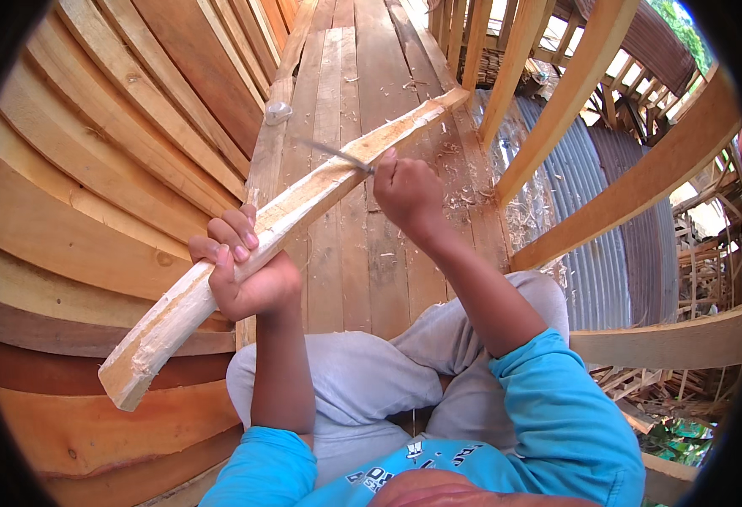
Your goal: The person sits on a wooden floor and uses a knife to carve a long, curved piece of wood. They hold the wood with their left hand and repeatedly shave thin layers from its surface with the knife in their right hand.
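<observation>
A long squared piece of pale wood runs slantwise across my lap, from the near left up to the far right. Its faces look freshly cut, with rough pale patches. My left hand is wrapped around its lower half. In my right hand is a knife, whose thin dark blade lies across the wood's upper half and points to the left. The fist hides the knife's handle.
Wood shavings litter the plank floor. A plank wall rises on the left, close to the wood's near end. A slatted railing borders the right, with corrugated metal sheets beyond it. A small clear plastic item lies by the wall.
</observation>
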A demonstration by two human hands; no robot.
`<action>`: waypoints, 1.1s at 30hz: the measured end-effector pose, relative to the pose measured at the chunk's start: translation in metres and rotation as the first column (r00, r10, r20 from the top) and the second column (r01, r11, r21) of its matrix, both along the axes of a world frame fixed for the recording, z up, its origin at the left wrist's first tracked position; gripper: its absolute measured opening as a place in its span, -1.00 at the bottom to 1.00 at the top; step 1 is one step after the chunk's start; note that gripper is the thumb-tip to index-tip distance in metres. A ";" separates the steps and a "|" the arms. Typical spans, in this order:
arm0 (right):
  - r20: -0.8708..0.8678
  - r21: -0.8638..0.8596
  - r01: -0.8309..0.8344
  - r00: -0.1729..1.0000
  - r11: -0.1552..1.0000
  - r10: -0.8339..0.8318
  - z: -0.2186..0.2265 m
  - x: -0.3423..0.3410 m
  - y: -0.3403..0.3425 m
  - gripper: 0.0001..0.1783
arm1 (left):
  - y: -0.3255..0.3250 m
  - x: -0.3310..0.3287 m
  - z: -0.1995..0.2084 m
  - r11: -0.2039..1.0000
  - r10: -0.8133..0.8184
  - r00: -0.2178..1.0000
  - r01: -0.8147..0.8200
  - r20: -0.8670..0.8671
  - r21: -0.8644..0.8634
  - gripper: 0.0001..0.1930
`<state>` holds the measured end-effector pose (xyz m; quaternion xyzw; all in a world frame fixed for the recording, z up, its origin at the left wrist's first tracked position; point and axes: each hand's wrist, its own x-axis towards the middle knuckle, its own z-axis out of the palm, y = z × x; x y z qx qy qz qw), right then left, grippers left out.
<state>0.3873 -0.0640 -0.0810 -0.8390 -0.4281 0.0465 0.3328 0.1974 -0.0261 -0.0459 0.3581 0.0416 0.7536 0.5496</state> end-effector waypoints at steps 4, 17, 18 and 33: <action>-0.089 0.093 0.285 0.957 0.954 -0.277 -0.051 0.084 0.007 -0.31 | 0.001 0.008 0.000 0.999 -0.050 0.998 0.050 0.027 0.004 -0.78; -0.117 0.024 0.216 0.970 0.976 -0.212 -0.046 0.073 0.008 -0.32 | -0.004 0.006 0.002 0.991 -0.030 0.997 0.038 -0.068 0.131 -0.80; -0.122 -0.007 0.103 0.987 0.995 -0.103 -0.019 0.033 0.009 -0.32 | -0.007 0.001 0.001 0.991 -0.015 0.996 0.026 -0.089 0.131 -0.79; -0.037 0.093 0.165 0.986 0.982 -0.163 -0.068 0.107 0.014 -0.34 | 0.012 -0.001 0.004 0.983 -0.110 0.989 0.123 -0.096 0.134 -0.78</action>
